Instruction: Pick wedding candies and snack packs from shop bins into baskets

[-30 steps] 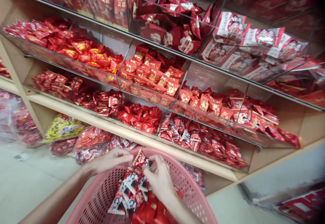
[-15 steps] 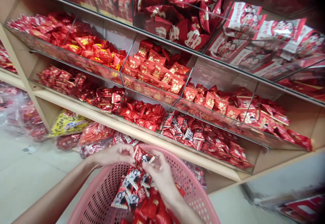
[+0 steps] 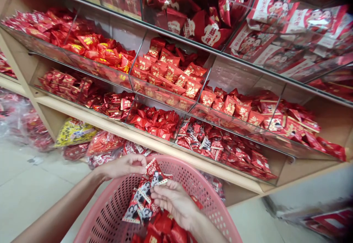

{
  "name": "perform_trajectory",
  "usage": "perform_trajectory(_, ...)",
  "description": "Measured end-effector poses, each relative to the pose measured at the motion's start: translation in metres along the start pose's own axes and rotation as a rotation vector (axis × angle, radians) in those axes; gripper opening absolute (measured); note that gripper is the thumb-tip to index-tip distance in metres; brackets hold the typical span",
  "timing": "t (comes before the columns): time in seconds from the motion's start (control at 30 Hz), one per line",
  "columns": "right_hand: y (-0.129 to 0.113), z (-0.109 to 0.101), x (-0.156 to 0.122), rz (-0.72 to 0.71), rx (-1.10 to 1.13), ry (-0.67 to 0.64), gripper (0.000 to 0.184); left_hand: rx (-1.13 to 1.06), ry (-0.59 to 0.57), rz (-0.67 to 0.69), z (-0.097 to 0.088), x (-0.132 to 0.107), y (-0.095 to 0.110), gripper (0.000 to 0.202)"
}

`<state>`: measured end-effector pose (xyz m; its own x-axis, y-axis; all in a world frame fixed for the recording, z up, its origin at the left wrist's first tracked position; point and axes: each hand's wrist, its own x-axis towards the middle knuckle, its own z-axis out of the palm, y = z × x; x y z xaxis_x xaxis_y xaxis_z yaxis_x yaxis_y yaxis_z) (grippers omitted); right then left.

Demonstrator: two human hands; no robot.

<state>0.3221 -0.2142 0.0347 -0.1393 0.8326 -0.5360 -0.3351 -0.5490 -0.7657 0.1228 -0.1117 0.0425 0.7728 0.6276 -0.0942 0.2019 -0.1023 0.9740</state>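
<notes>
Over a pink plastic basket (image 3: pixel 204 195), my left hand (image 3: pixel 122 166) pinches the top of a chain of small red candy packets (image 3: pixel 143 195) that hangs down into the basket. My right hand (image 3: pixel 176 202) is just below and to the right, palm up, fingers curled under the same chain. More red packets (image 3: pixel 165 228) lie in the bottom of the basket.
Wooden shelves (image 3: pixel 154 145) with clear plastic bins full of red wrapped sweets (image 3: pixel 220 143) fill the view ahead. Bulk bags, one yellow (image 3: pixel 74 132), lie on the lowest shelf at the left. Pale floor (image 3: pixel 24 191) is at the lower left.
My right hand has dropped from the top of the chain and turned palm up beneath it. The view has shifted a little downward and left.
</notes>
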Motion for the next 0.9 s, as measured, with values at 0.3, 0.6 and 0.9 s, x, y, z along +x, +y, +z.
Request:
perform_trajectory(0.3, 0.0, -0.011, 0.001, -0.104, -0.243, -0.021, 0.04, 0.045, -0.045, 0.021, -0.003, 0.001, -0.005, 0.029)
perform_trajectory(0.6, -0.007, -0.018, -0.002, -0.161, -0.426, -0.064, 0.042, 0.052, -0.091, 0.057, -0.005, 0.003, -0.004, 0.026)
perform_trajectory(0.9, -0.002, -0.023, 0.001, -0.19, -0.42, -0.074, 0.043, 0.084, -0.073, 0.059, -0.004, 0.002, -0.002, 0.025)
